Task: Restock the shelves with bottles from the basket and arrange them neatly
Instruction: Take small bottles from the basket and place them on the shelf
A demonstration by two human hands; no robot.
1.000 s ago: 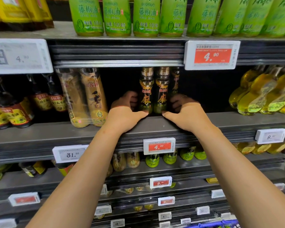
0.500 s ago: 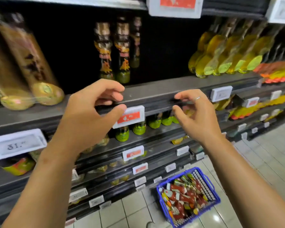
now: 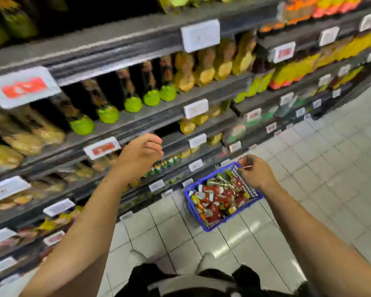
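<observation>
Hands dropped; basket (image 3: 208, 227) under R fingers (image 3: 244, 162).

Both hands hang empty with fingers loosely curled. The left hand (image 3: 140, 154) is in front of the blurred shelves (image 3: 137, 123); the right hand (image 3: 256, 171) is over the far rim of the blue basket (image 3: 196, 213), which holds bottles (image 3: 217, 197) on the tiled floor (image 3: 319, 168).

One camera on the person's head, looking down and forward, left hand (image 3: 140, 154) and right hand (image 3: 256, 172) close below, shelves (image 3: 137, 123) beyond the left hand, floor (image 3: 330, 168) past the right hand
</observation>
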